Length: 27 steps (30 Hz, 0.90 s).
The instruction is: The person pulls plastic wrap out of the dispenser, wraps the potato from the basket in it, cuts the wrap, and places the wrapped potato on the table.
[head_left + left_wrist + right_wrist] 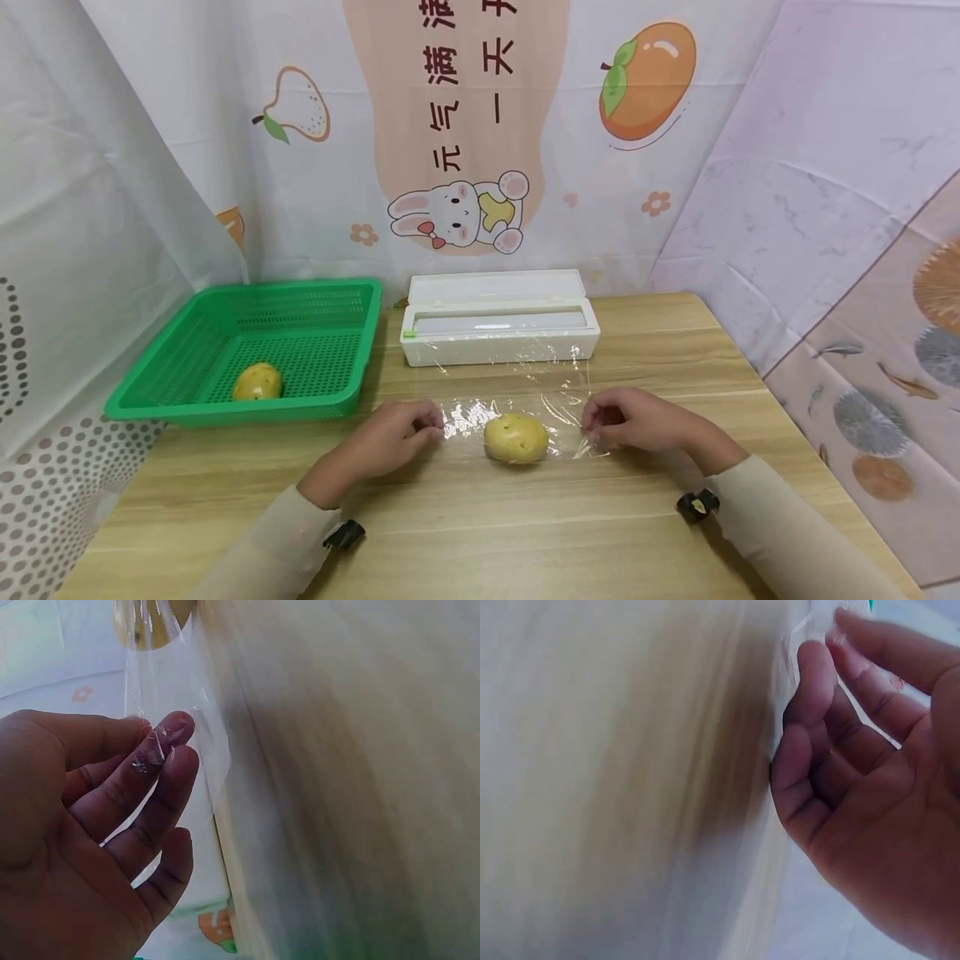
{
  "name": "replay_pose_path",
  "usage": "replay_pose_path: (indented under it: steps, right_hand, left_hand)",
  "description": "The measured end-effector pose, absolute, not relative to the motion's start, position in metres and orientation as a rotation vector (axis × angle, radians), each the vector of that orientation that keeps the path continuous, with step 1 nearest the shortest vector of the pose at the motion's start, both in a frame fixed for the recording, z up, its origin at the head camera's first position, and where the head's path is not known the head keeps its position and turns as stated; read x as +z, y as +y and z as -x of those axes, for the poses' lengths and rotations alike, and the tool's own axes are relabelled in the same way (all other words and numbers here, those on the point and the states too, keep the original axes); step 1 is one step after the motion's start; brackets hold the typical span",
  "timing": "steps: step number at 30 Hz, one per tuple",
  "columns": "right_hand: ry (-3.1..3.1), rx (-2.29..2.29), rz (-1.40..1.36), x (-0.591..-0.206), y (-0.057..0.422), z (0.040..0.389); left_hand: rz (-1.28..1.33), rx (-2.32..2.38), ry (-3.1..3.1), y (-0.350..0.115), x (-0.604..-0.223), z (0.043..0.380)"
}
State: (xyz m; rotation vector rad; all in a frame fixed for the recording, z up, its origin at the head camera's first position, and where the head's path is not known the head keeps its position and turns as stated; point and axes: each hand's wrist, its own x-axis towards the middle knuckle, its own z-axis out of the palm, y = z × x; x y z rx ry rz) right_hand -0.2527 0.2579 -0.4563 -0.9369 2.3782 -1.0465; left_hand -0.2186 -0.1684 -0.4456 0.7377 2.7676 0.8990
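Clear plastic wrap (465,417) stretches between my two hands, its far part reaching back toward the white wrap dispenser box (501,346). My left hand (393,437) pinches one near corner; in the left wrist view the film (154,746) is caught between thumb and fingertips. On the other side my right hand (637,423) pinches the opposite corner, with a bit of film (810,630) at its fingertips in the right wrist view. A yellow potato (516,438) appears between the hands, film around or over it; which of the two I cannot tell.
At the back left stands a green plastic basket (348,400) with another potato (258,382) inside. The dispenser's lid (497,287) is raised, showing a roll. Printed cloth hangs behind the wooden table (465,542) and along both sides.
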Motion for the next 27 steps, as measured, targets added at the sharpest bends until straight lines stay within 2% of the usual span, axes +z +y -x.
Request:
replay_pose_path:
  steps: [6, 12, 20, 27]
  right_hand:
    - [2.289, -1.183, 0.909, -0.454, 0.270, 0.254]
    - [2.472, -1.127, 0.880, -0.447, 0.266, 0.244]
    - [2.824, -0.762, 1.158, -0.423, 0.212, 0.206]
    - [2.848, -0.616, 1.182, -0.432, 0.173, 0.206]
  left_hand:
    - [-0.739, 0.929, 2.756, -0.169, -0.443, 0.215]
    - [-0.787, 0.840, 2.832, -0.166, -0.436, 0.206]
    - [-1.079, 0.477, 3.085, -0.121, -0.423, 0.187]
    - [-1.130, 0.355, 3.081, -0.084, -0.431, 0.190]
